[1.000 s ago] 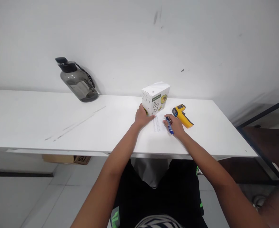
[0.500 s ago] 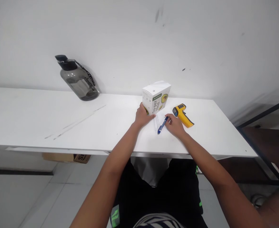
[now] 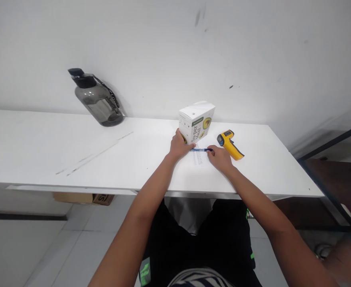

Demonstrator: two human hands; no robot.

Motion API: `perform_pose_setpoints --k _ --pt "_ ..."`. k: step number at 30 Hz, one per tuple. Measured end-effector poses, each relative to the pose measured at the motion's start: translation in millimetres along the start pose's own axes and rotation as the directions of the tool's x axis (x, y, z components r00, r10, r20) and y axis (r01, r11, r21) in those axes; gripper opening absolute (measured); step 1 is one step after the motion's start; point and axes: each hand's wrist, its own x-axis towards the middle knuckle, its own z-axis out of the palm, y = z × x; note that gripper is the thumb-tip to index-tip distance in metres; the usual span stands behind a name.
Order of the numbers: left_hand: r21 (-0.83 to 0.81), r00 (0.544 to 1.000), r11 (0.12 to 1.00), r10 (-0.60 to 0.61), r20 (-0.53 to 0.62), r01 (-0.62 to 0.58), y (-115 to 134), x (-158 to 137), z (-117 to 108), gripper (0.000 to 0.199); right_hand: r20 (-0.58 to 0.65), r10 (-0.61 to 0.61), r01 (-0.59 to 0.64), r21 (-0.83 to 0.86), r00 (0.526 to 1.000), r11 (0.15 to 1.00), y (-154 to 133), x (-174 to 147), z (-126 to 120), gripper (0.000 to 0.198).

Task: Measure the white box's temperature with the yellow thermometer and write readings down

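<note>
A white carton (image 3: 197,121) printed "Super Meal" with avocado pictures stands upright near the wall. My left hand (image 3: 180,146) is wrapped round its lower left corner, the thumb along the bottom front. In the fingers of my right hand (image 3: 219,156) is a blue pen (image 3: 200,150), lying nearly level with its far end close to my left thumb. Under the pen, faint handwriting (image 3: 197,158) shows on a white surface in front of the carton; its edges are hard to make out. Just right of my right hand lies a yellow infrared thermometer (image 3: 231,146).
A grey see-through water bottle (image 3: 99,101) with a black lid stands at the back left of the white table (image 3: 58,147). Behind runs a white wall. A cardboard box (image 3: 82,198) shows below the table. At lower right is part of another person (image 3: 346,259).
The blue pen has swung from a slant pointing toward me to lying crosswise, toward my left thumb. More of the handwriting shows. My left hand and the carton stay put.
</note>
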Motion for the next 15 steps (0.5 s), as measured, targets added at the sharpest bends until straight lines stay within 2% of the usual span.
perform_pose_setpoints --k 3,5,8,9,12,15 --pt "-0.009 1.000 1.000 0.000 0.002 0.000 0.3 0.2 -0.1 0.088 0.002 0.009 -0.009 0.005 1.000 1.000 -2.6 -1.8 -1.9 0.033" --pt "-0.018 1.000 1.000 0.004 -0.002 -0.004 0.6 0.4 -0.3 0.087 -0.009 -0.041 0.041 0.045 0.999 0.998 -2.6 -2.7 -5.8 0.035" --pt "-0.038 1.000 0.999 0.009 -0.023 -0.010 1.9 0.2 -1.3 0.084 -0.112 -0.101 0.108 0.054 0.989 0.993 3.4 -1.2 -16.3 0.034" --pt "-0.049 1.000 0.999 0.010 -0.028 -0.011 2.6 -0.1 -1.8 0.083 -0.172 -0.077 0.082 0.026 0.982 0.996 7.2 0.0 -20.6 0.034" --pt "-0.087 1.000 0.996 -0.005 -0.014 0.004 5.3 -1.6 -4.0 0.082 -0.317 0.080 -0.118 -0.101 0.945 0.988 20.5 4.4 -32.5 0.035" --pt "-0.102 0.999 0.994 -0.043 0.015 0.044 7.3 -3.1 -6.3 0.081 -0.298 0.183 -0.250 -0.206 0.937 0.946 30.1 6.3 -38.7 0.038"
